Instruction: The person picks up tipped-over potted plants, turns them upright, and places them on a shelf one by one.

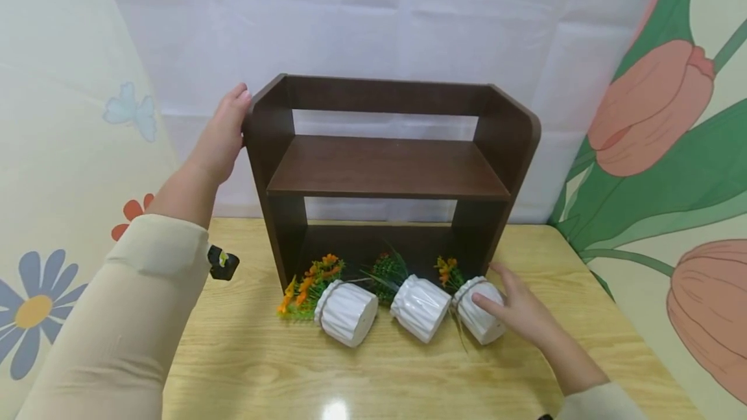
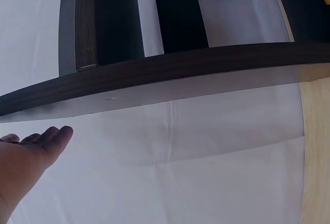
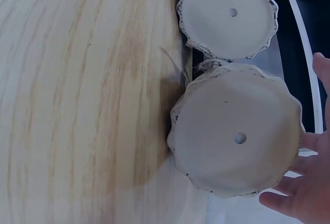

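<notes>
A dark brown two-tier shelf (image 1: 388,167) stands on the table. My left hand (image 1: 224,128) is at the upper part of its left side panel (image 2: 206,69), fingers extended and right beside the panel's outer face. Three white ribbed flowerpots with artificial plants lie on their sides before the lower tier. My right hand (image 1: 522,310) is at the right flowerpot (image 1: 477,316), its thumb and fingers spread about the pot's side. In the right wrist view, that pot's round base (image 3: 232,126) faces the camera, with the fingers (image 3: 294,185) along its edge.
The middle flowerpot (image 1: 421,310) and left flowerpot (image 1: 347,313) lie on the wooden table (image 1: 262,368), plants toward the shelf. Orange flowers (image 1: 306,287) spill by the shelf's left foot. A white cloth (image 1: 362,24) hangs behind; flower-painted walls (image 1: 653,148) flank the table.
</notes>
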Demonstrator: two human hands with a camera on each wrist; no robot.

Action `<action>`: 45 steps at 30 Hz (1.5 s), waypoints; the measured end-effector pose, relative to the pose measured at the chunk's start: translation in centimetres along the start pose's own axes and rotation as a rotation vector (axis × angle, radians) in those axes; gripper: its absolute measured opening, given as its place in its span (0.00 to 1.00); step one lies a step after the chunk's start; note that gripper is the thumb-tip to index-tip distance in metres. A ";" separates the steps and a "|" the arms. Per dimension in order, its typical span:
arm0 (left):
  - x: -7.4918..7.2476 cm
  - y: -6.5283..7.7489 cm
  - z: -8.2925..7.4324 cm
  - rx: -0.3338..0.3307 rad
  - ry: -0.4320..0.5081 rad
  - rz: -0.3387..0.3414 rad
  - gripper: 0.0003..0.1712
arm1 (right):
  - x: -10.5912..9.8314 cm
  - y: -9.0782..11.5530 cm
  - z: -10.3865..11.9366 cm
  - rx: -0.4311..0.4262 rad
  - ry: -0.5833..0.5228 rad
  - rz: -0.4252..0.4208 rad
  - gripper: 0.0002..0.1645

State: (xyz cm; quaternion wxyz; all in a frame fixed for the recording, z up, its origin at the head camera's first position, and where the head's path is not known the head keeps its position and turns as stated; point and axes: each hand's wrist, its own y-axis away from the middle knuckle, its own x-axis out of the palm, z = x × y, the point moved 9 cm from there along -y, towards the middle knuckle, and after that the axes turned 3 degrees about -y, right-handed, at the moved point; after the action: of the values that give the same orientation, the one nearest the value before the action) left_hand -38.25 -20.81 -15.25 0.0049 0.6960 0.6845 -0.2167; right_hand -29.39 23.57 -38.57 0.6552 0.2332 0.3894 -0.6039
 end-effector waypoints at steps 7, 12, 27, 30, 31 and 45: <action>0.4 -0.7 0.0 -0.055 -0.017 0.019 0.42 | 0.7 0.0 0.0 0.016 -0.019 0.023 0.50; 0.3 -0.7 0.2 -0.075 -0.040 0.048 0.42 | 1.2 -0.1 0.0 0.040 -0.013 0.053 0.52; 0.7 -0.5 0.4 -0.101 -0.034 0.075 0.40 | 2.5 -0.2 -0.8 0.125 0.142 0.123 0.66; 0.7 -0.4 0.4 -0.100 -0.035 0.073 0.40 | 2.7 -0.2 -0.8 0.154 0.151 0.139 0.66; 0.6 -0.4 0.5 -0.100 -0.036 0.071 0.40 | 2.8 -0.2 -0.8 0.162 0.148 0.142 0.66; 0.6 -0.2 0.5 -0.100 -0.020 0.067 0.40 | 2.5 0.3 -1.4 0.098 0.096 0.035 0.61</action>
State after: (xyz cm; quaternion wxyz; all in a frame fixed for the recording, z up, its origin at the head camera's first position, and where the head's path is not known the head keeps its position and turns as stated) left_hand -38.56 -20.35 -15.85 0.0540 0.7153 0.6706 -0.1889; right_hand -29.51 23.14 -41.44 0.6340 0.3002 0.3863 -0.5989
